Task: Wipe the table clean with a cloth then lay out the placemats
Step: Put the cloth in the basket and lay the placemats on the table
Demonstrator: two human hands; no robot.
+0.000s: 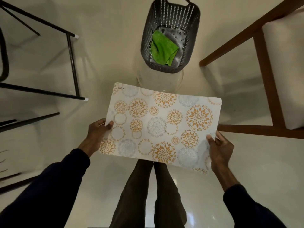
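A white placemat (pixel 162 125) printed with orange and grey flower circles hangs flat in the air in front of me, above my legs. My left hand (pixel 98 131) pinches its left edge, thumb on top. At the mat's right edge my right hand (pixel 219 149) grips it the same way. A green cloth (pixel 163 48) lies crumpled in a dark slotted basket (pixel 146 38) on the floor ahead. No table surface shows in this view.
A wooden chair (pixel 263 76) with a pale seat stands at the right. Black metal chair legs (pixel 72 63) fill the left side. A clear round container (pixel 143 78) sits under the basket. Pale glossy floor lies all around.
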